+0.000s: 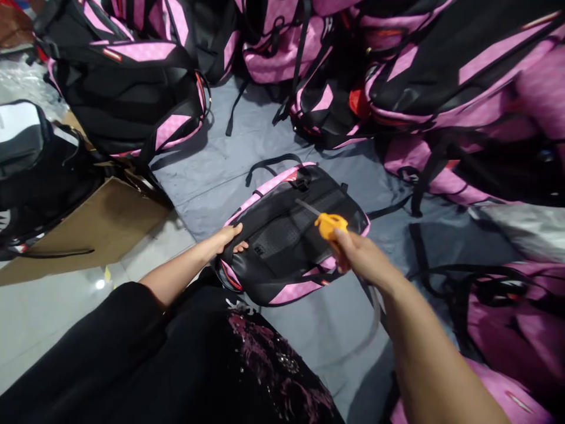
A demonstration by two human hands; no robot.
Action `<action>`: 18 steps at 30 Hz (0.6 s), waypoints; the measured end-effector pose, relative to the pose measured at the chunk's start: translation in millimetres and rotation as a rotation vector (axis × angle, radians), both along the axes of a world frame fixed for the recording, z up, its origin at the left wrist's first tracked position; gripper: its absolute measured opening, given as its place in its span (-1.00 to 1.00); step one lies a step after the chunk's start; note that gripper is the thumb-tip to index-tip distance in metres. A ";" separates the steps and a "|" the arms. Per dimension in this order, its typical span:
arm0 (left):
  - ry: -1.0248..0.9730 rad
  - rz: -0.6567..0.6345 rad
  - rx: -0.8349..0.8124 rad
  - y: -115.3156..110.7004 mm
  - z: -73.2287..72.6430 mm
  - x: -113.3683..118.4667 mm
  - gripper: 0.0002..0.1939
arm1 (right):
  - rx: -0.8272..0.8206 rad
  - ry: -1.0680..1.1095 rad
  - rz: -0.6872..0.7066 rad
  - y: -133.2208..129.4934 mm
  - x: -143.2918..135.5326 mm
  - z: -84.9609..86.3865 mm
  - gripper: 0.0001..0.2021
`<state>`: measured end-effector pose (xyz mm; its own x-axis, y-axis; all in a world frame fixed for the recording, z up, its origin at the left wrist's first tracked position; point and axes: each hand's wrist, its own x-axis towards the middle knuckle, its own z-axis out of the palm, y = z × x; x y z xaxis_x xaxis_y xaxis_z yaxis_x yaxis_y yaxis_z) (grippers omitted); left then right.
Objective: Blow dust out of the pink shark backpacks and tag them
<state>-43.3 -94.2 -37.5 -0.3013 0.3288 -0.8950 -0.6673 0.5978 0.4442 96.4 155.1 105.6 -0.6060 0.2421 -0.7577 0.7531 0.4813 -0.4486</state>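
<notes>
A black and pink backpack (286, 229) lies in front of me with its padded black back panel facing up. My left hand (230, 240) is closed on its near left edge, the thumb on top. In my right hand (353, 247) is an orange air blow gun (331, 226), held above the right part of the backpack. Its thin nozzle points up and left over the panel. A pale hose (375, 321) hangs from under my right hand and curves down toward the floor sheet.
A grey sheet (207, 176) covers the floor. More black and pink backpacks (132, 88) surround it at the back, and pink bags (507, 330) lie at the right. An open cardboard box (97, 229) with a black bag (39, 176) stands at the left.
</notes>
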 end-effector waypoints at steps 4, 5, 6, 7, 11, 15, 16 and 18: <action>0.442 -0.108 -0.031 3.8 11.8 29.6 -0.52 | -0.176 -0.087 0.126 -3.7 3.3 4.8 -0.46; 0.631 -0.210 -0.060 5.2 14.5 37.8 -0.49 | -0.168 -0.092 0.126 -1.6 7.0 6.8 -0.47; 0.820 -0.345 -0.097 7.3 16.7 44.7 -0.44 | -0.057 -0.096 0.088 2.5 10.9 9.1 -0.47; 0.974 -0.492 -0.136 9.9 18.6 50.0 -0.37 | 0.104 -0.112 0.033 8.2 14.7 11.5 -0.48; 1.154 -0.768 -0.208 20.2 33.2 65.3 -0.32 | 0.228 -0.221 0.016 33.8 27.7 18.5 -0.52; 1.327 -0.793 0.126 22.6 55.8 112.2 -0.32 | 0.372 -0.274 -0.007 41.8 48.8 21.6 -0.49; 1.315 -0.861 0.240 23.4 57.7 128.0 -0.26 | 0.328 -0.285 -0.011 40.6 57.6 23.5 -0.50; 1.210 -0.976 0.327 27.6 53.5 153.2 -0.21 | 0.110 -0.268 -0.014 36.1 80.6 30.2 -0.53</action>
